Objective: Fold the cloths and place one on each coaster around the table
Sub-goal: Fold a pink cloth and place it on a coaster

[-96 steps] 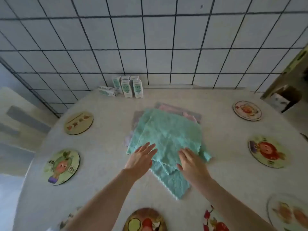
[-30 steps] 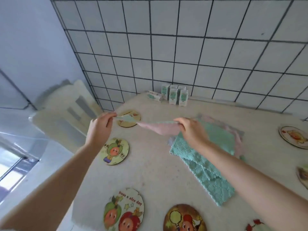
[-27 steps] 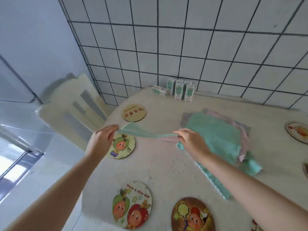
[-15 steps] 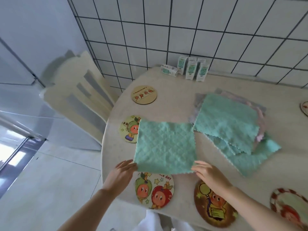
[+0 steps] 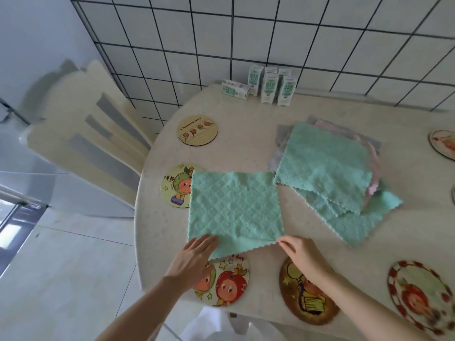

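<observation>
One green cloth (image 5: 234, 205) lies spread flat on the table (image 5: 246, 134), by its left edge. The cloth's far-left corner overlaps a coaster with a green-hatted figure (image 5: 173, 185). Its near edge overlaps a two-fruit coaster (image 5: 229, 284). My left hand (image 5: 194, 257) rests with straight fingers on the near-left corner. My right hand (image 5: 298, 254) pinches the near-right corner, which is slightly raised. A pile of cloths (image 5: 325, 163), green on top with pink and grey beneath, sits to the right.
More coasters ring the table: a wooden one (image 5: 198, 130), a brown one (image 5: 307, 294), a red-rimmed one (image 5: 421, 299) and one at the right edge (image 5: 443, 143). Several small cartons (image 5: 268, 87) stand by the tiled wall. A cream chair (image 5: 83, 134) stands left of the table.
The green cloth, held stretched in the air a second ago, now lies flat near the table's left edge. Both hands have come down onto its near corners.
</observation>
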A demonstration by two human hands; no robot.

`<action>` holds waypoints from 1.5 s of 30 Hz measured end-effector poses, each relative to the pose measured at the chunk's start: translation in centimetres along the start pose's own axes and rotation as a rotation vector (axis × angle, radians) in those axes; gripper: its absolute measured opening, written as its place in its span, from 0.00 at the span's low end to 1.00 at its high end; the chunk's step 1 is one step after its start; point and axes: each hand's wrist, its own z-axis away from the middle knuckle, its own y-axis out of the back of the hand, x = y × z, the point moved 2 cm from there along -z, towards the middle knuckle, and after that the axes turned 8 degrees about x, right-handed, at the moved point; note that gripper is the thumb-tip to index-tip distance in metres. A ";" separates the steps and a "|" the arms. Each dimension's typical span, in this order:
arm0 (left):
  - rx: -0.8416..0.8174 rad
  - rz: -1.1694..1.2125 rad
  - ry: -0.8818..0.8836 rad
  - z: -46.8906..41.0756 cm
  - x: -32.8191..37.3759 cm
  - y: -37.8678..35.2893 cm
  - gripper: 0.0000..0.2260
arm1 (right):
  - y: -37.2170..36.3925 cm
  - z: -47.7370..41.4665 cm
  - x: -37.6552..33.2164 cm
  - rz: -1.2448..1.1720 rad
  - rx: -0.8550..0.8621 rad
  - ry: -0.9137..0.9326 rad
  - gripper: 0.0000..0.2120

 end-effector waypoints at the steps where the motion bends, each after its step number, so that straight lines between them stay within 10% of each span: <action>1: 0.021 0.021 0.013 -0.3 0.2 0.2 0.31 | 0.2 -0.3 0.0 -0.017 0.007 -0.003 0.08; 7: 0.068 0.263 0.151 -1.8 -1.8 2.1 0.18 | 1.7 -2.5 0.7 -0.115 -0.007 -0.078 0.07; 18: 0.149 1.000 1.017 -10.4 -9.9 7.1 0.07 | 3.0 -13.0 1.0 -0.239 0.146 -0.253 0.01; 45: 0.188 0.640 1.097 -17.2 -14.1 3.2 0.05 | -0.7 -23.2 3.5 -0.128 0.098 -0.492 0.11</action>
